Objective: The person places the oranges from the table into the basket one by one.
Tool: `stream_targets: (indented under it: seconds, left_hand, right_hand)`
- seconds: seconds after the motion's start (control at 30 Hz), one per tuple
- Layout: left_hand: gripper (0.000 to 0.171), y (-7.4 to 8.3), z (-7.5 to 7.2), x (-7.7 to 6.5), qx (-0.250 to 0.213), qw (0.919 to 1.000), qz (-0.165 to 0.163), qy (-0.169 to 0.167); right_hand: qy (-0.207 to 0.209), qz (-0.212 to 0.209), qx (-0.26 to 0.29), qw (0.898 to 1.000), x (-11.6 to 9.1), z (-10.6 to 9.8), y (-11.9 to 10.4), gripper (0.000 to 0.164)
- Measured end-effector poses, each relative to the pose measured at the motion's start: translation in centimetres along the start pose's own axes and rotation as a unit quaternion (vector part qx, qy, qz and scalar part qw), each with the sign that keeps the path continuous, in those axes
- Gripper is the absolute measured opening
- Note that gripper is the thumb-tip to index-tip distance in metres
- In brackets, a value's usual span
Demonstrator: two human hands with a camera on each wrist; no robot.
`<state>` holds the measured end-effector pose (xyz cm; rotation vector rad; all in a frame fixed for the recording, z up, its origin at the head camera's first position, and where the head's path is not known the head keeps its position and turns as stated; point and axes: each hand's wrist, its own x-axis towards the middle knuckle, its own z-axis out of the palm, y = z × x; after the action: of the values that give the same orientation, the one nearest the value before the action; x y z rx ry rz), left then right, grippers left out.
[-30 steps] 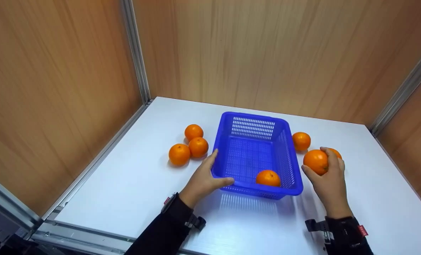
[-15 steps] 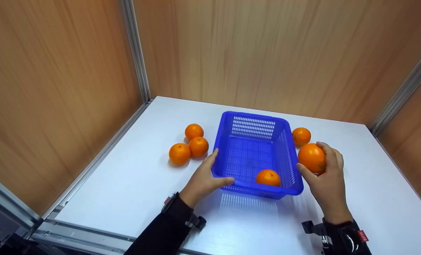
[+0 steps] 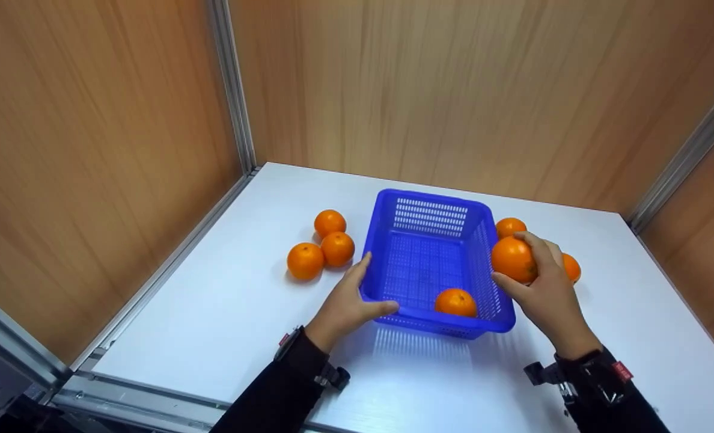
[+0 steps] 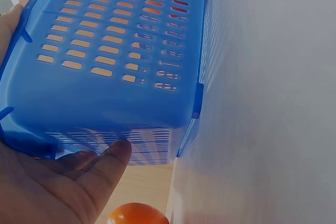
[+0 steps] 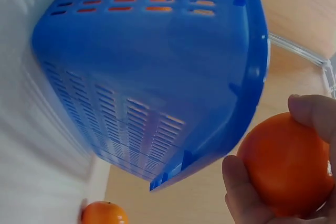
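A blue plastic basket [image 3: 420, 258] stands on the white table, with one orange [image 3: 456, 302] in its near right corner. My left hand [image 3: 348, 304] holds the basket's near left corner; in the left wrist view its fingers [image 4: 107, 169] press against the slotted side. Raised at the basket's right rim, my right hand [image 3: 543, 291] grips another orange [image 3: 512, 260] between thumb and fingers. The right wrist view has this held orange [image 5: 286, 163] just outside the basket's rim [image 5: 257, 72]. The palm side of the right hand is mostly hidden.
Three oranges [image 3: 306, 261] sit together left of the basket. On its right, one orange [image 3: 510, 227] lies near the far rim and another orange [image 3: 571, 267] is partly behind my right hand. Wood-grain panels [image 3: 453, 90] enclose the table's back and sides.
My right hand has lifted the orange and carried it left to the basket's right rim, uncovering more of the orange behind. The left hand and basket stay in place.
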<state>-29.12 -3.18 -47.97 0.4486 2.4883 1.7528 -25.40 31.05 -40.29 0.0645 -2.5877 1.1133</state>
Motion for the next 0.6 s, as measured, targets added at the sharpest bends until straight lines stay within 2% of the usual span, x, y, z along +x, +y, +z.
stream_targets:
  seconds: [0.17, 0.37, 0.6]
  left_hand:
    - [0.127, 0.0, 0.1, 0.0, 0.000, 1.0000, -0.007, 0.000]
    - [0.127, -0.1, 0.0, 0.0, -0.004, 1.0000, 0.001, -0.002]
    - [0.126, -0.1, 0.0, 0.1, -0.004, 1.0000, 0.000, -0.002]
  right_hand:
    - [-0.047, 0.011, 0.000, 0.999, 1.2, -0.2, 0.1, 0.084]
    - [-0.076, -0.015, -0.023, 0.997, 2.7, -0.1, -0.1, 0.074]
    - [-0.126, -0.026, -0.053, 0.990, 4.1, 0.2, -1.2, 0.078]
